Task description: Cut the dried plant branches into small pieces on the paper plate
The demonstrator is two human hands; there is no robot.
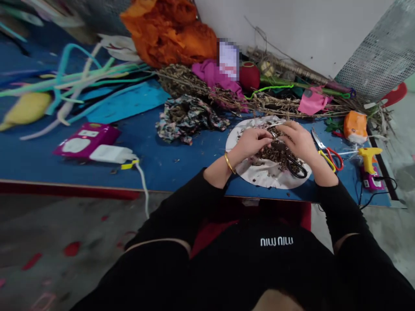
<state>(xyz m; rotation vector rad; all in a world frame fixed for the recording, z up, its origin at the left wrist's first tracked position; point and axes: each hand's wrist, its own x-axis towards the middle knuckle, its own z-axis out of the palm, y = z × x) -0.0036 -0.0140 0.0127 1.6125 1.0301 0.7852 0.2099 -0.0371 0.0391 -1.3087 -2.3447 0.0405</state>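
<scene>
Presently on the blue tabletop, near its front edge: one round white piece, wrinkled, bearing a loose heap of brown dried plant bits. Both hands are over the heap.

Left hand: gold bangle at the wrist; fingers bent inward, thumb and forefinger drawn to a narrow gap above the bits. Any item gripped there is too small to tell.

Right hand: back upward, fingers curved and slightly spread, their tips near those of the left. A small shiny bit shows between the two sets of fingertips; which hand holds it cannot be told.

Black handle loops: just below the right palm, over the white piece; whether gripped or lying loose, unclear.

To the right of the right hand: scissors with red and yellow handles, lying apart from the fingers; farther right, a yellow glue gun, upright.

Behind the white piece: dry stems and a pink scrap. Behind and to the left of the hands: crumpled floral cloth, a purple packet, a white charger.
</scene>
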